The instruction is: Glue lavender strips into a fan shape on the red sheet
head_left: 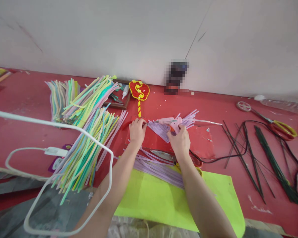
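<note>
My right hand (180,140) is wrapped round the grip of a pink hot glue gun (174,124), whose nozzle points left. A clear glue stick (208,122) trails out of its back. My left hand (137,131) is closed near the nozzle tip, and what its fingers pinch is too small to make out. Under the glue gun lies a fan of lavender pipe cleaners (161,131) on the red table. More loose lavender pipe cleaners (154,170) rest below my wrists, beside scissors (164,155) partly hidden by my right forearm.
Multicoloured pipe cleaners (89,142) are heaped at left, behind a white bent tube (110,178). A red and yellow fan-shaped ornament (139,91) lies near the wall. Green stems (275,162), a black cord (245,138) and yellow-handled scissors (283,129) are at right. A lime-green sheet (149,198) lies in front.
</note>
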